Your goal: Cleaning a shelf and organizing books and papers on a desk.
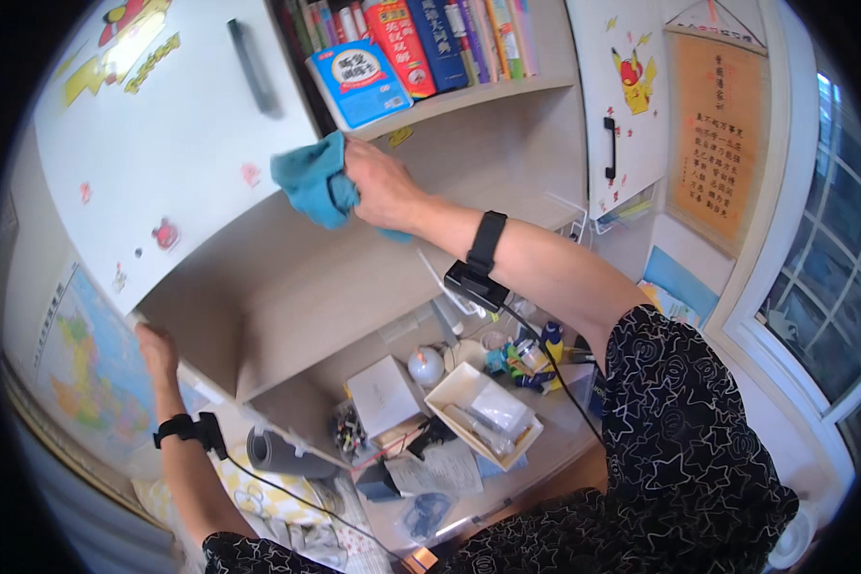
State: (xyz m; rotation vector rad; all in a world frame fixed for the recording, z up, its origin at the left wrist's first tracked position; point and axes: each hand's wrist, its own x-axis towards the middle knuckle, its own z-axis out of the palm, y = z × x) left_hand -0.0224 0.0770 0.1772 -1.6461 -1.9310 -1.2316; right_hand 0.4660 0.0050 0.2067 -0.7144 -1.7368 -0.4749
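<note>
Your black sleeve with its pale star pattern (689, 430) fills the lower edge from about 4 to 6 o'clock, closest to the lens. From it your right forearm runs up toward 11 o'clock, with a black wristband (486, 242) and a small black device (475, 285) strapped just below it, its cable trailing down.

At 8 o'clock your left hand (155, 352) rests on the lower corner of the white cabinet door (163, 143); whether those fingers are curled or flat you cannot tell from this angle. A black band (184, 428) sits on that wrist too.

Below, around 6 o'clock, the desk (564, 430) is crowded: a white open box (483, 413) holding clear packets, a white square box (385, 394) beside it at its 9 o'clock, a small round white lamp (426, 365), and loose papers nearer you.

Higher up, just above centre, your right hand (381, 187) has its fingers closed around a teal cloth (314, 182), pressing it where the open door meets the pale wood cabinet body (287, 287), directly beneath the shelf.

Farther off at 12 o'clock, a row of books (430, 38) stands on that shelf, with a blue book (362, 81) lying tilted at its front. A map (86, 364) hangs at 8 o'clock, an orange scroll (717, 143) at 2 o'clock, and a window (832, 268) at 3 o'clock.
</note>
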